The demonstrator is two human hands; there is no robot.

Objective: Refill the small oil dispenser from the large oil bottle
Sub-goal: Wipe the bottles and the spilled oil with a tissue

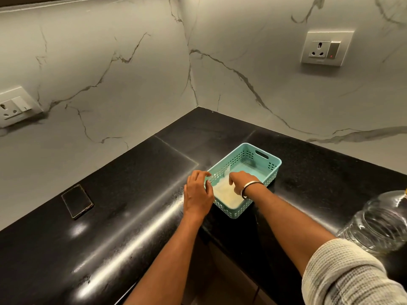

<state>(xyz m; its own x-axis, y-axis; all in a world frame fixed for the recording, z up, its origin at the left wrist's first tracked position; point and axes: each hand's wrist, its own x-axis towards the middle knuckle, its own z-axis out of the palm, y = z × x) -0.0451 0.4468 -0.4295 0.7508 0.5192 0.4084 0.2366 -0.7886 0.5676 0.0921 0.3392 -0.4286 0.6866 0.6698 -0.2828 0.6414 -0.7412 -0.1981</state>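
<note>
A corner is formed by two grey-veined marble walls (132,69). Below them a glossy black counter (123,216) is streaked with reflected light. One socket plate (327,48) is mounted on the right wall, another socket plate (16,106) on the left.

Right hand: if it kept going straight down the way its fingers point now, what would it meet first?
The right hand points down into the teal basket, so it would most likely first meet the pale sheet lining the basket's floor. Its fingertips may already be touching it; depth is unclear.
</note>
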